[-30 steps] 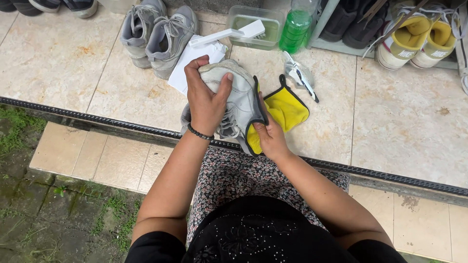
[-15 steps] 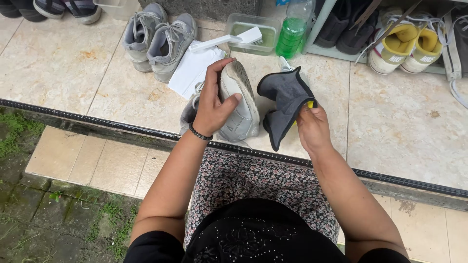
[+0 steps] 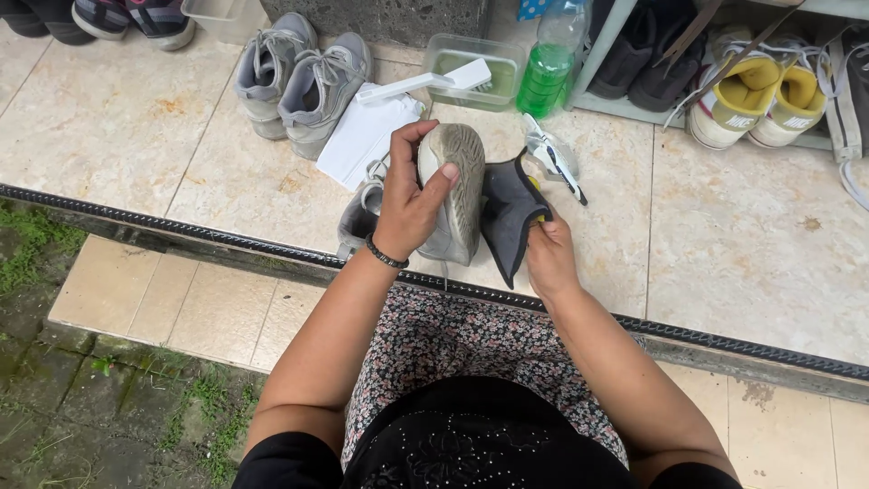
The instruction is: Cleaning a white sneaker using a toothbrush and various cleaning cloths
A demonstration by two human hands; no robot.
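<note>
The grey sneaker [image 3: 453, 195] stands on edge above the tiled floor [image 3: 751, 235], its worn sole turned up toward the camera, so its upper is mostly hidden behind the sole and the left hand [image 3: 409, 204], which is wrapped firmly around it from the left with the thumb pressed on the sole's rim. Just right of it, touching the shoe's side, hangs a dark cloth [image 3: 507, 215] with a sliver of yellow at its edge; the right hand [image 3: 548, 254] pinches it closed between fingers and thumb, and the fingertips themselves are hidden in the fold. A second grey shoe [image 3: 360, 217] lies under the left wrist, largely covered. Half a second ago the cloth was held higher and apart from the shoe with the sole less squarely shown; now the cloth has come down against it and the right hand sits lower. Behind lie a white folded cloth [image 3: 367, 136], a white brush [image 3: 425, 81] across a clear plastic tub [image 3: 502, 59], a bottle of green liquid [image 3: 548, 68] cut off at the top edge, and a pair of grey sneakers [image 3: 303, 77]; the small packet [image 3: 550, 154] beside the cloth is hard to make out.
</note>
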